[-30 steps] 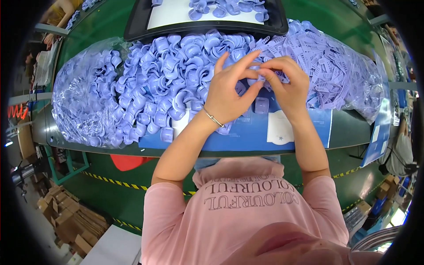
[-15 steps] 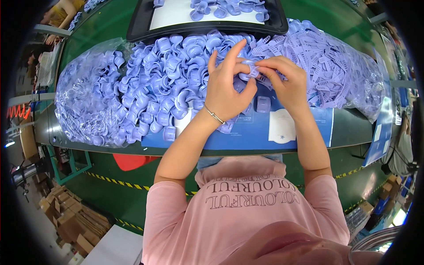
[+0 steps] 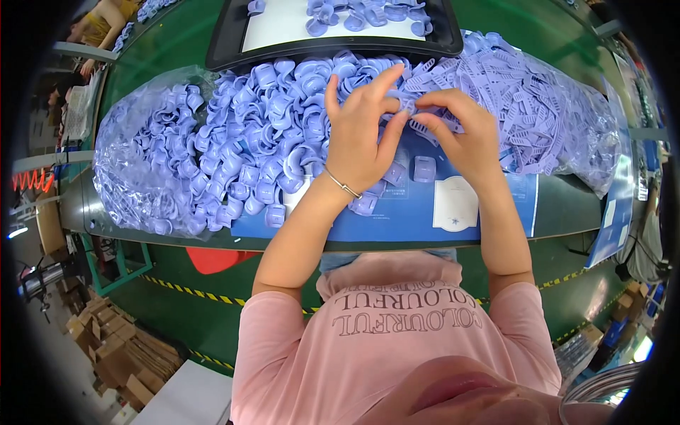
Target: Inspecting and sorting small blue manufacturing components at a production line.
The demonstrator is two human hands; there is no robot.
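- Left hand [image 3: 358,142]: fingers pinching a small, curved, light-purple plastic piece [image 3: 406,105].
- Right hand [image 3: 465,138]: fingers beside it, grip unclear.
- Piece: raised above the dark desk [image 3: 563,211].

Bright light glints off the left plastic bag [image 3: 117,170]; fisheye bends the black-rimmed edges.

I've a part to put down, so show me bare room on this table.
Free: the front part of the blue sheet, between the white panel and the nearest curved pieces; the dark tabletop between that sheet and the blue board at far right. Crowded: left and centre, heaped with curved pieces; right, heaped with slotted strips.
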